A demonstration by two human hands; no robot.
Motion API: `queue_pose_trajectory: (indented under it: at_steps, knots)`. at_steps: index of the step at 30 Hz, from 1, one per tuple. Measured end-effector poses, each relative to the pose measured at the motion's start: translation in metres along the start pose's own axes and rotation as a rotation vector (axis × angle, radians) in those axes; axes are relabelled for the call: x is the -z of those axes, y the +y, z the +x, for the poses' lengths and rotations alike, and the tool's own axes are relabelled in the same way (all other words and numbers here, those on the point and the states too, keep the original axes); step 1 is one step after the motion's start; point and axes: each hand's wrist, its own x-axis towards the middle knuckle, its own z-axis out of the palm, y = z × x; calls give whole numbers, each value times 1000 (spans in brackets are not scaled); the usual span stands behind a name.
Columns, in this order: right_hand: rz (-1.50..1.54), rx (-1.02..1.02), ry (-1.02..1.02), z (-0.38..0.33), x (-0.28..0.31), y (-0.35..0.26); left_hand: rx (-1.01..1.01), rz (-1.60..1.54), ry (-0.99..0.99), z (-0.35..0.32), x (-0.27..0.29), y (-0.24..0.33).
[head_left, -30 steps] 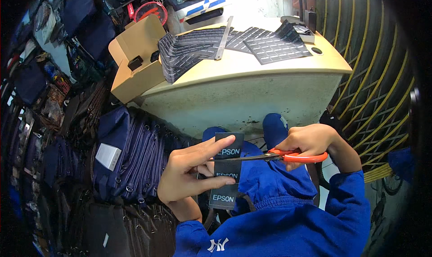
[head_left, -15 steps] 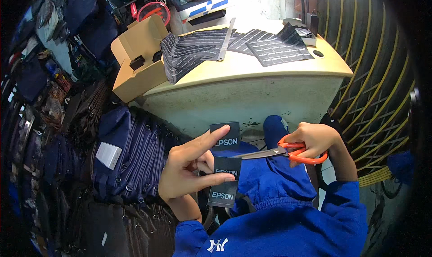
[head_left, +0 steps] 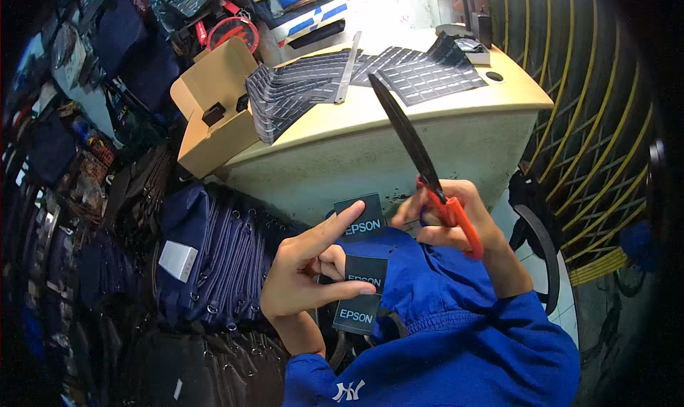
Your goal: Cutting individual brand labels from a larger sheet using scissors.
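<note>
My left hand (head_left: pixel 296 279) grips dark printed labels in front of my lap. The upper label (head_left: pixel 365 230) lies under the forefinger; a lower pair (head_left: pixel 367 266) sits at the thumb, with a gap between. Whether they join behind the fingers is hidden. Scissors (head_left: pixel 407 135) with orange-red handles hang in my right hand (head_left: pixel 467 211), their blades together and pointing up toward the desk. My right thumb and forefinger reach toward the labels, a little apart from them; nothing shows between those fingertips.
On the wooden desk (head_left: pixel 399 121) lie dark label sheets (head_left: pixel 431 79), a steel ruler (head_left: pixel 348 69) and an open cardboard box (head_left: pixel 214 140). Stacked navy bags (head_left: pixel 231 257) with a small white box (head_left: pixel 177 261) stand at left. A folding metal gate (head_left: pixel 584 122) rises at right.
The scissors have swung from lying sideways by the labels to pointing up. My right hand has moved left toward the labels. My left hand keeps its grip.
</note>
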Motion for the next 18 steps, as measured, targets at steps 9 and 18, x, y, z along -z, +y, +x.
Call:
queue_pose_trajectory:
  at_steps: [9, 18]
  knots:
    - [-99, 49, 116, 20, -20, 2, 120, 30, 5, 9, -6, -10]
    - [-209, -54, 309, 41, 32, 10, 142, -66, 119, 25, -3, -16]
